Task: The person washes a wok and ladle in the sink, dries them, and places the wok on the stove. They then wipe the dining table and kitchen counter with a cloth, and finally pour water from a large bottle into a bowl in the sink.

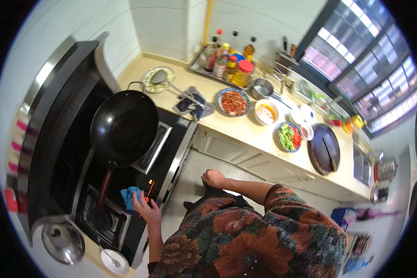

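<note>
My left hand (147, 210) is on a crumpled blue cloth (129, 198), held at the fingertips over the black glass of the gas stove (139, 179). Lit red marks of the control panel (149, 193) show beside the fingers. My right hand (213, 178) is curled into a fist in front of my body, above the floor, with nothing visible in it. Beyond my left hand a black wok (125, 128) rests over the far burner. Its long brown handle (105, 187) points back across the near burner (100, 219).
Along the counter (208, 120) lie a dark rag (193, 104), a plate of chopped red food (233, 101), a bowl with egg (266, 112), a bowl of cut vegetables (289, 137) and a cleaver (328, 149) on a round chopping board (316, 149). A range hood (66, 139) flanks the stove.
</note>
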`<state>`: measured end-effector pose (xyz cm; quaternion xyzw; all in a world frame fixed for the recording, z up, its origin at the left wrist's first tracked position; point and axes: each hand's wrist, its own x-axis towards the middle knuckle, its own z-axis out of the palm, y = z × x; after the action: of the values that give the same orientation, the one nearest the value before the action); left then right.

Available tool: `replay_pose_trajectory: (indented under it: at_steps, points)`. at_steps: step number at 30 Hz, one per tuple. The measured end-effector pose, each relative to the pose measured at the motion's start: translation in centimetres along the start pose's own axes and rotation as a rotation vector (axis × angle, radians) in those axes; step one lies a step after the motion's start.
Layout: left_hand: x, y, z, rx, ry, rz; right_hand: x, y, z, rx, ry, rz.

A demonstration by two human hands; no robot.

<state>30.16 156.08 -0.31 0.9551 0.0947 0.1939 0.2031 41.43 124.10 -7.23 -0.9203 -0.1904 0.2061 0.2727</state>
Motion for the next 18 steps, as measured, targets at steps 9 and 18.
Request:
replay_pose_trajectory:
  at_steps: [9,18]
  points:
    - [-2.0,8.0,4.9,-0.466,-0.419,0.392,-15.5,8.2,5.8,0.073,0.259,0.641]
    - [-2.1,12.3,7.9,-0.562,-0.655,0.428,-34.6,13.7,12.0,0.393,0.503,1.405]
